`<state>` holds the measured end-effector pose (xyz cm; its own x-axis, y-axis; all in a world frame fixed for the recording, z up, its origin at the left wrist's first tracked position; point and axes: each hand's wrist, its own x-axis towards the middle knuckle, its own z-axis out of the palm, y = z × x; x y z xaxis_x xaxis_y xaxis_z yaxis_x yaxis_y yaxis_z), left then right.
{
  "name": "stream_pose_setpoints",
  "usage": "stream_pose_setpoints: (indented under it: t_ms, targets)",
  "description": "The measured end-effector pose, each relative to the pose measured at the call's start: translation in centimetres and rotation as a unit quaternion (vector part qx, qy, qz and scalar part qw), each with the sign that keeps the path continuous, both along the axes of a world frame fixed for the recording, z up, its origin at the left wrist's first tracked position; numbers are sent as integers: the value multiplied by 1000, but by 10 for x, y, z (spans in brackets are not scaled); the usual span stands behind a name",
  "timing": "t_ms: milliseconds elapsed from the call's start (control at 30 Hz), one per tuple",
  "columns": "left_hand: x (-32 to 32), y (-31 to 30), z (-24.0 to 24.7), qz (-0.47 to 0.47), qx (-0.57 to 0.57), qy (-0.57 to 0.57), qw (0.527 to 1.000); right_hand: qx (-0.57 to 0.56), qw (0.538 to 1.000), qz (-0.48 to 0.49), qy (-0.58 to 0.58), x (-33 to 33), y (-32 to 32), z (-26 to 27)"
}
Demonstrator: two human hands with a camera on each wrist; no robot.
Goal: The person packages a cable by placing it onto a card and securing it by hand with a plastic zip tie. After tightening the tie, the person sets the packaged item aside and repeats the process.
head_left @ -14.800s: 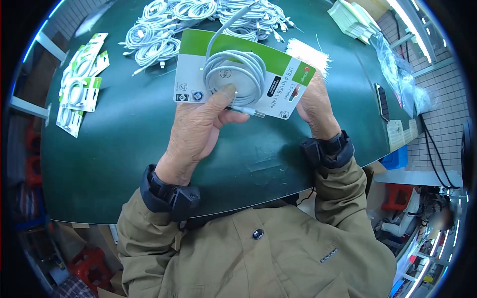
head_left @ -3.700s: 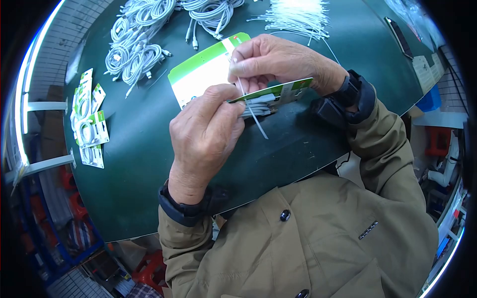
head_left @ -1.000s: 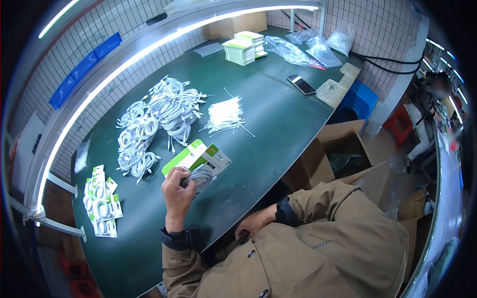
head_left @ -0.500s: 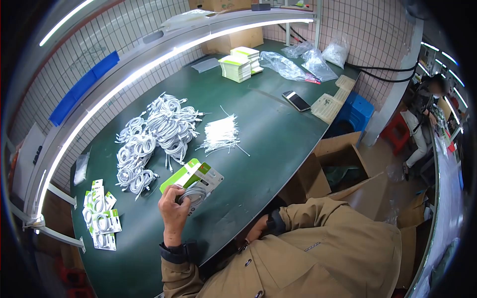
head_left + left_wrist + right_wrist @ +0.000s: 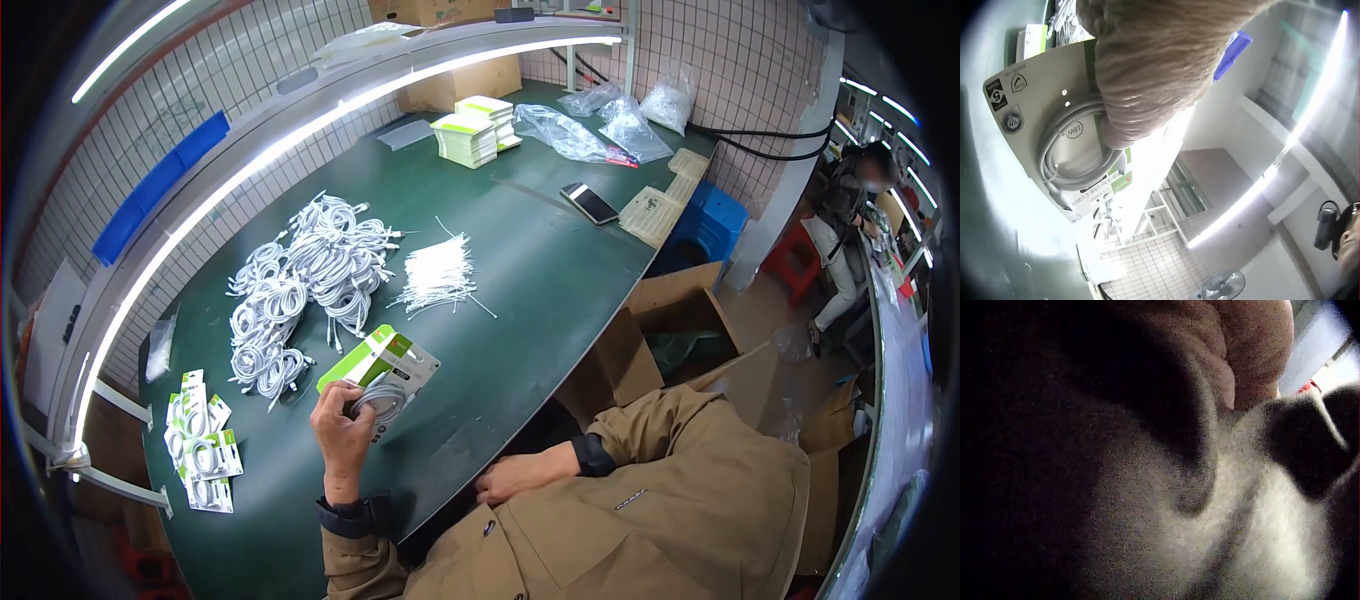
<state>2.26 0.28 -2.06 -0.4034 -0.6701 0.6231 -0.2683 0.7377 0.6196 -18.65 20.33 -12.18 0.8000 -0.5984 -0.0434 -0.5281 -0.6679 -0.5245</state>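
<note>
In the head view my left hand (image 5: 341, 435) pinches a coiled USB cable (image 5: 386, 400) on its green and white backing card (image 5: 412, 371), held above the table. The left wrist view shows the grey coil (image 5: 1054, 153) lying on the card's printed face, with my thumb over one side of the loop. A second green panel of the card stands out behind the printed one. My right hand (image 5: 528, 476) is low by the table's front edge, against the brown coat. Its fingertips are hidden, and the right wrist view is mostly dark cloth (image 5: 1235, 506) with some skin at the top.
A heap of coiled cables (image 5: 320, 262) and a pile of white cable ties (image 5: 438, 272) lie mid-table. Carded cables (image 5: 203, 455) are at the left. Farther back are stacked cards (image 5: 466, 140) and a phone (image 5: 590, 203). A cardboard box (image 5: 685, 345) stands beyond the right edge.
Earlier both hands worked on the card, with a cable tie through it; then the right hand dropped to the coat. Over the last second the left hand keeps its hold while the head view shifts slightly.
</note>
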Motion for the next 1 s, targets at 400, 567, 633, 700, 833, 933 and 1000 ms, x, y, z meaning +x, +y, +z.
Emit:
stream_pose_setpoints:
  t_ms: [400, 567, 633, 700, 833, 933, 1000]
  targets:
    - [-4, 7, 7, -21, -2, -15, 1000, 49, 971, 114, -204, 45, -18, 19]
    - [10, 5, 13, 0, 1, -18, 1000, 271, 857, 169, -404, 35, -36, -69]
    - [17, 4, 15, 5, -6, -35, 999, 137, 884, 180, -408, 4, -34, -45]
    - [22, 6, 15, 10, 12, -40, 999, 89, 883, 179, -425, -8, -30, -48]
    - [23, 11, 14, 14, -4, -51, 999, 161, 892, 104, -410, -27, 0, -67]
    - [16, 19, 15, 6, -6, -66, 998, 253, 909, 117, -308, -39, 13, -35]
    - [7, 25, 14, 2, -8, -67, 998, 304, 917, 103, -237, -43, 15, 3]
